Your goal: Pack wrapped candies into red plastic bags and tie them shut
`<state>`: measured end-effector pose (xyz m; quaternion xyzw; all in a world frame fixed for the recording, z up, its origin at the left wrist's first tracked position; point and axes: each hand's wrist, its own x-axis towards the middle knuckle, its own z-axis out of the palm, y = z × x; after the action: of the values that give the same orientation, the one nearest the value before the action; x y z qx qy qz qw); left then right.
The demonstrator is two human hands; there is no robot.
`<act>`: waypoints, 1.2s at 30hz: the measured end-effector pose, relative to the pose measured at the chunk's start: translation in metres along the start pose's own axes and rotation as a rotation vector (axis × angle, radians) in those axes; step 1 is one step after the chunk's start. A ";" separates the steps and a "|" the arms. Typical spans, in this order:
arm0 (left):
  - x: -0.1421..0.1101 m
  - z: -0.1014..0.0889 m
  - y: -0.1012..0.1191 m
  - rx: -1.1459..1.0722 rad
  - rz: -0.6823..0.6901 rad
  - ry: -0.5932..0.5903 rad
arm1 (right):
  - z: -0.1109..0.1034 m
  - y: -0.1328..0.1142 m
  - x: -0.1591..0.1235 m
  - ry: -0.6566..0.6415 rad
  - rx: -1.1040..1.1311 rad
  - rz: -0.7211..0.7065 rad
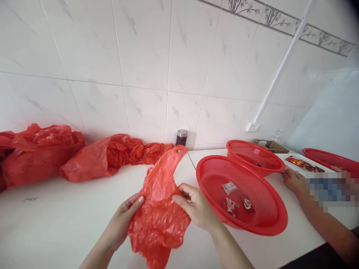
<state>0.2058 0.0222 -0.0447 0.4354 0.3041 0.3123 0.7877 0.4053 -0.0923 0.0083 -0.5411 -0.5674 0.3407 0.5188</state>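
Between my hands hangs a crumpled red plastic bag (161, 209) above the white table, one handle loop sticking up. My left hand (126, 215) pinches its left side between thumb and fingers. On the other side, my right hand (193, 205) grips the bag near its middle, thumb in front. Just right of my right hand sits a red plastic basket (206, 200) with several small wrapped packets (230, 187) at its bottom.
Filled red bags (42, 157) and more crumpled red bags (131, 149) line the wall at left. A dark jar (181, 138) stands behind. A second red basket (255, 149) is at right, near another person's hand (293, 181) and a cardboard box (272, 146).
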 end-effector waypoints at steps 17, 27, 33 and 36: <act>-0.034 0.061 -0.009 0.241 0.132 -0.011 | 0.043 -0.006 -0.018 -0.025 -0.133 0.019; -0.031 -0.012 -0.007 -0.420 0.020 0.417 | 0.003 0.025 -0.020 0.718 0.491 0.090; -0.027 -0.057 -0.032 -0.197 0.062 0.495 | 0.003 0.012 -0.011 0.676 0.615 0.047; -0.031 -0.065 -0.039 -0.210 0.024 0.493 | 0.002 0.000 -0.003 0.659 0.565 0.075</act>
<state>0.1466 0.0144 -0.1005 0.2656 0.4478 0.4480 0.7268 0.4032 -0.0948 0.0070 -0.4779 -0.2358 0.3101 0.7873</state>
